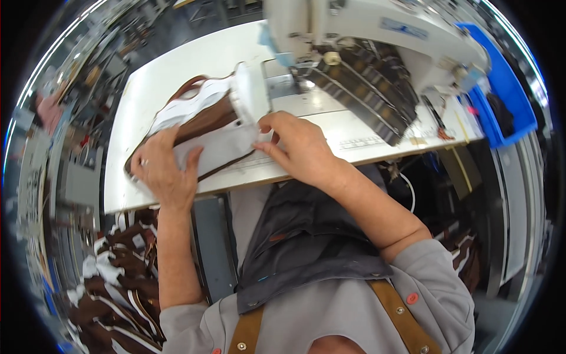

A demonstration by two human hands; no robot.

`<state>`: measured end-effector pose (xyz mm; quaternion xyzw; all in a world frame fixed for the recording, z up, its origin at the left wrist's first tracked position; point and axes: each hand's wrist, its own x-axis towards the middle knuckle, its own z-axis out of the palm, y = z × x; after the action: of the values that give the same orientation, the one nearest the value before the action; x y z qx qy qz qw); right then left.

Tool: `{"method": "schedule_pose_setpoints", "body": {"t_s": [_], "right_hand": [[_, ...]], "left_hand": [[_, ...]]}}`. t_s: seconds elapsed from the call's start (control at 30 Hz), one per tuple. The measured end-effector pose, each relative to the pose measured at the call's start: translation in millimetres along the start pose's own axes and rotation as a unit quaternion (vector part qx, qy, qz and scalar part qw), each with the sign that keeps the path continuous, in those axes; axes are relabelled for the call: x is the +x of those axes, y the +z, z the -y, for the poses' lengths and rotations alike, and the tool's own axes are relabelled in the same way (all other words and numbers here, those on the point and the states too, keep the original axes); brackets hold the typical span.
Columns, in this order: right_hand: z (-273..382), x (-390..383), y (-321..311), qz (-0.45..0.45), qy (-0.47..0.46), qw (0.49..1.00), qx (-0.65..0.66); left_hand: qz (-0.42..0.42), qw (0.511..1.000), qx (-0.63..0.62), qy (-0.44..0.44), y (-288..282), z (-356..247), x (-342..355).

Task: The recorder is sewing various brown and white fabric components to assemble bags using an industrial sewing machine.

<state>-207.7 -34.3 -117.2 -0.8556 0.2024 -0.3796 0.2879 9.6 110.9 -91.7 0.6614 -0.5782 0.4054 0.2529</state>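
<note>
A partly sewn bag (206,138) in brown, white and pale grey lies on the white table, with a thin brown strap (190,87) looped along its far side. My left hand (164,168) is spread over the bag's left end, fingers curled on the cloth and thumb on the grey panel. At the right end, my right hand (303,144) pinches the corner of the bag between thumb and forefinger. A small dark snap (239,123) shows near that corner. Behind the right hand stands a white sewing machine (377,26), its needle area (303,74) apart from the bag.
Striped dark cloth (371,88) lies under the machine's arm. Scissors or snips (435,115) rest to its right, before a blue bin (501,88). The table edge (354,159) runs close to my body. Brown and white pieces (118,283) are heaped below left.
</note>
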Motion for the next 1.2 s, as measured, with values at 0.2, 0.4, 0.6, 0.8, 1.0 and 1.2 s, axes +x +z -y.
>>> {"method": "schedule_pose_setpoints", "body": {"t_s": [0.2, 0.4, 0.6, 0.8, 1.0, 1.2], "right_hand": [[-23, -45, -77, -0.096, -0.095, 0.98, -0.149], [-40, -137, -147, -0.144, -0.021, 0.954, -0.261], [-55, -280, -201, -0.137, 0.181, 0.913, -0.338], [-26, -444, -264, -0.134, 0.358, 0.739, -0.555], [18, -534, -310, -0.133, 0.571, 0.494, -0.642], [36, -621, -341, -0.275, 0.791, 0.37, -0.402]], "left_hand": [[-0.015, 0.997, 0.069, -0.002, 36, 21, -11], [0.019, 1.0, -0.004, 0.005, 73, 47, 6], [-0.072, 0.98, -0.025, 0.185, 54, -12, 30], [-0.051, 0.974, -0.088, 0.2, 51, -90, 12], [0.027, 0.957, -0.174, 0.229, 49, -149, -5], [0.051, 0.957, -0.183, 0.219, 46, -137, -4]]}}
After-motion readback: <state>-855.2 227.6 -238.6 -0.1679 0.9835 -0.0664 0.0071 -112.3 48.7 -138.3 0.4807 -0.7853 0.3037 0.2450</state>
